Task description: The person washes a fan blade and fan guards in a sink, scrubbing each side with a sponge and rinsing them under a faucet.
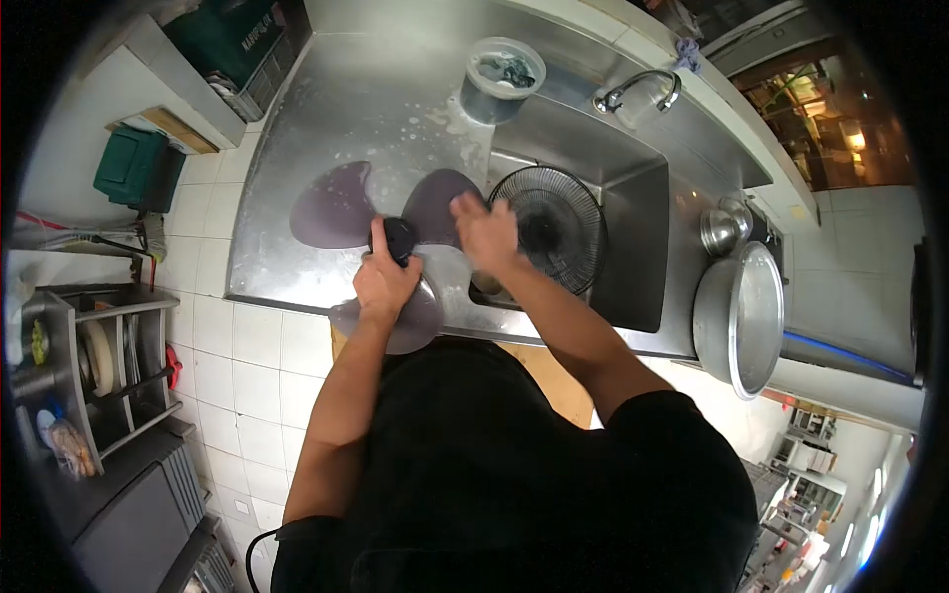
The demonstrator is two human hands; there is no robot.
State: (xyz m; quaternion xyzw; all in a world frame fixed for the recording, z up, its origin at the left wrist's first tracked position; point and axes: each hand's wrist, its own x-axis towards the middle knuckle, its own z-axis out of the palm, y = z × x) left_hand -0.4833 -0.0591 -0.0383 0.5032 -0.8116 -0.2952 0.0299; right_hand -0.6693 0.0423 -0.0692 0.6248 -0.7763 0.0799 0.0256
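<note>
My left hand (384, 282) is clamped around the black hub of the purple fan blade (341, 208), which lies flat on the wet steel counter (297, 119) left of the sink (633, 257), while my right hand (484, 232) presses flat, fingers spread, on its right vane. On soapy metal (foam shows farther back) the blade could skid. The near vane overhangs the counter edge; the fan grille (554, 222) crowds the right, leaving open room far left.
</note>
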